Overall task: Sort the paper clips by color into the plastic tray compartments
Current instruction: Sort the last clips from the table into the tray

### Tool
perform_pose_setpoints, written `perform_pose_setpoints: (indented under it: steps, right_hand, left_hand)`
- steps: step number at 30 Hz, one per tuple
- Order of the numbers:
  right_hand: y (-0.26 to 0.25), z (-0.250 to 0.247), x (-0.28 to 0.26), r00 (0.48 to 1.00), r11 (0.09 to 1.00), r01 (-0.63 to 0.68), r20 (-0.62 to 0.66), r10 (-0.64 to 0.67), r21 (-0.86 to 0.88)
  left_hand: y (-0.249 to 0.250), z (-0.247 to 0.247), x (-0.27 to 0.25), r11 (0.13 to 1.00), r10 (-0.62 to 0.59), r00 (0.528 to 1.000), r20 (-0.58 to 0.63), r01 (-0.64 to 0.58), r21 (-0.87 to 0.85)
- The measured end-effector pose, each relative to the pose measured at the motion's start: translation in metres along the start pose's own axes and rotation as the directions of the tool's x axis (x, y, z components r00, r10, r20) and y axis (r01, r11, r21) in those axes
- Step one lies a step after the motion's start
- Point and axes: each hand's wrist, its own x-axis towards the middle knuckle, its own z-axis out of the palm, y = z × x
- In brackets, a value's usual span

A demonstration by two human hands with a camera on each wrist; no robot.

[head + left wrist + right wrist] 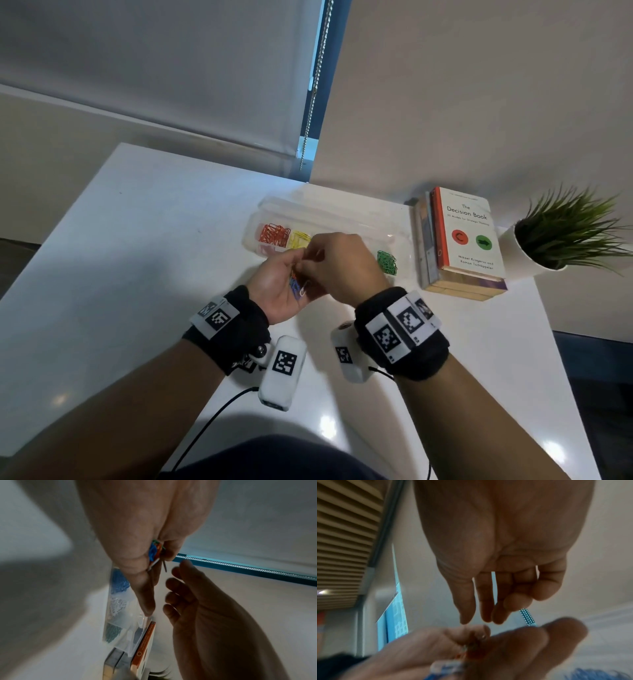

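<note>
A clear plastic tray (397, 240) lies on the white table past my hands. Its compartments hold orange clips (274, 234), yellow clips (300, 238), pink clips (269, 249) and green clips (387, 262); the left wrist view also shows blue clips (120, 582) and white clips (116, 604). My left hand (287, 277) is raised in front of the tray and grips a mixed bunch of clips (155, 551) in blue, orange, green and white. My right hand (342, 263) reaches its straight fingertips (467, 619) down at that bunch, and I see nothing pinched in them.
A stack of books (466, 240) lies right of the tray, and a potted plant (565, 233) stands beyond it near the table's right edge. A bead chain (315, 85) hangs from the blind behind. White tagged pods (282, 373) hang under both wrists.
</note>
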Motion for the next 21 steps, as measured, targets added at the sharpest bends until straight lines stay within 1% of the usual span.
perform_pose_setpoints:
  steps: [2, 4, 6, 7, 9, 11, 14, 17, 21]
  right_hand:
    - [0.001, 0.005, 0.000, 0.999, 1.000, -0.018, -0.027, 0.018, 0.008]
    - [0.003, 0.005, -0.001, 0.998, 0.998, -0.029, -0.048, 0.032, 0.062]
    - [0.007, 0.001, -0.003, 0.998, 0.994, -0.005, -0.060, 0.012, 0.109]
    - [0.008, -0.001, -0.006, 0.999, 0.993, 0.021, -0.048, -0.015, 0.118]
    - [0.010, -0.003, -0.015, 0.994, 0.989, 0.097, 0.030, -0.101, 0.115]
    - [0.011, 0.000, -0.023, 0.977, 0.979, 0.185, 0.090, -0.192, 0.080]
    - [0.015, 0.006, -0.027, 0.960, 0.962, 0.273, 0.066, -0.273, 0.002]
    - [0.018, 0.007, -0.028, 0.948, 0.948, 0.317, 0.030, -0.316, -0.034]
    - [0.023, 0.009, -0.028, 0.936, 0.936, 0.352, 0.001, -0.352, -0.016]
  left_hand:
    - [-0.002, 0.002, 0.001, 1.000, -0.008, 1.000, -0.011, 0.009, 0.004]
    - [-0.003, 0.002, 0.000, 1.000, -0.005, 1.000, -0.018, 0.005, -0.005]
    - [-0.002, 0.002, -0.001, 1.000, 0.001, 1.000, -0.026, -0.002, -0.010]
    - [-0.001, 0.002, -0.001, 1.000, 0.002, 1.000, -0.029, -0.002, -0.019]
    - [0.001, 0.003, -0.001, 0.999, -0.001, 0.999, -0.049, -0.001, -0.038]
    - [0.003, 0.002, 0.001, 1.000, 0.001, 0.996, -0.086, -0.002, -0.011]
    - [0.003, 0.003, 0.003, 0.999, -0.004, 0.992, -0.123, 0.009, 0.038]
    - [0.001, 0.005, 0.002, 1.000, -0.012, 0.990, -0.137, 0.015, 0.019]
    - [0.001, 0.007, 0.002, 1.000, -0.028, 0.991, -0.131, 0.026, -0.015]
